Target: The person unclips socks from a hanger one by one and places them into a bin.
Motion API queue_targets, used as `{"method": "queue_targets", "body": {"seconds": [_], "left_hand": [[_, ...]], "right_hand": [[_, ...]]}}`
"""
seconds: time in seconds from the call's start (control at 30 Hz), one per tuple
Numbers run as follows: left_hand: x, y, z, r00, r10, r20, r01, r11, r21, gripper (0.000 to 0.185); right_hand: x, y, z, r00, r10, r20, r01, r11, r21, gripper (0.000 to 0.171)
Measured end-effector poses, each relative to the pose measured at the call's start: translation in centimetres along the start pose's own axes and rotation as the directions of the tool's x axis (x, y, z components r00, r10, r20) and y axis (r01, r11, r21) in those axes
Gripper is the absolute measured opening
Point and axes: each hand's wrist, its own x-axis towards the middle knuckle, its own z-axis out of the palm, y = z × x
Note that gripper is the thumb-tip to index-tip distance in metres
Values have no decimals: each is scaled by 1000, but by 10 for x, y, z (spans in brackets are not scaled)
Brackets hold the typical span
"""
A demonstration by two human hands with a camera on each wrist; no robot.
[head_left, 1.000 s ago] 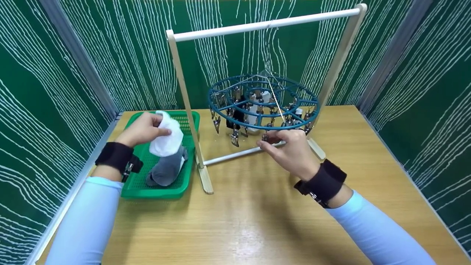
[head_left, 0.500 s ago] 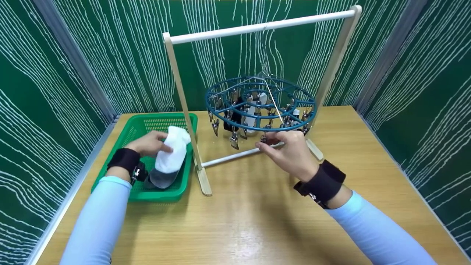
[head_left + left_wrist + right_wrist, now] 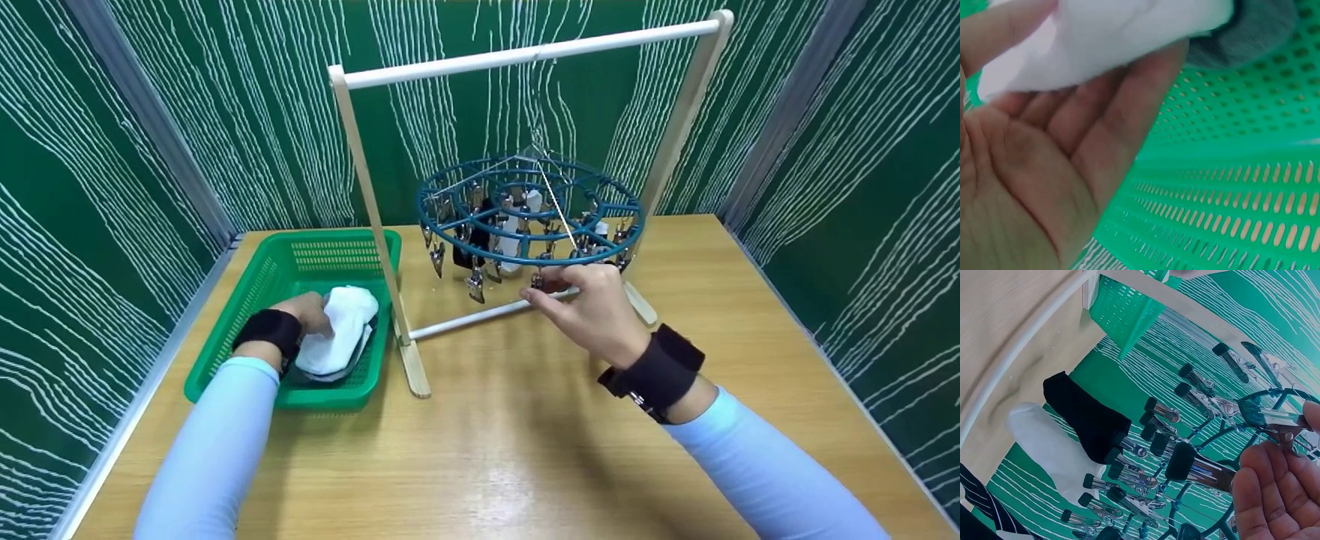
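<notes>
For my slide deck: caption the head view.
Left hand holds a white sock in the green basket; right hand pinches a clip on the round blue hanger.

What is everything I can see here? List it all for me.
basket: one, green, on the table's left.
white sock: one, in the basket, under the left hand.
grey sock: one, in the basket beneath the white one.
rack: one, pale wood, standing on the table.
clip hanger: one, teal, round, hanging from the rack, metal clips below.
hung socks: a black and a white one plain; others hard to count.
table: one, wooden.
left hand: holds the white sock.
right hand: pinches a clip at the hanger's near rim.
</notes>
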Motion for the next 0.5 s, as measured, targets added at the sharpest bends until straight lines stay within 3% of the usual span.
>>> {"method": "queue_targets", "body": {"seconds": [0.07,0.1,0.2,0.3,0.37,0.5], "left_hand": [[6,-2,1,999,-29,-42,30,999,29,63],[17,-11,2,997,-18,-76,21,999,40,59],[21,-11,0,990,-29,-135,36,998,49,46],[13,-6,-2,983,-5,-184,11,999,34,40],[-2,6,-5,979,-6,-205,9,1000,12,40],[-10,11,-11,953,42,-300,-50,999,-19,23]], "right_hand": [[1,-1,-1,1000,-9,-6,9,1000,3,19],[2,-1,-1,1000,-16,-10,16,1000,2,19],[3,-2,-2,999,-35,-19,35,999,4,19],[3,-2,-3,999,-41,-19,41,999,3,18],[2,-2,-3,999,-34,-17,34,999,2,18],[1,-2,-3,1000,-8,-2,8,1000,-1,17]]}}
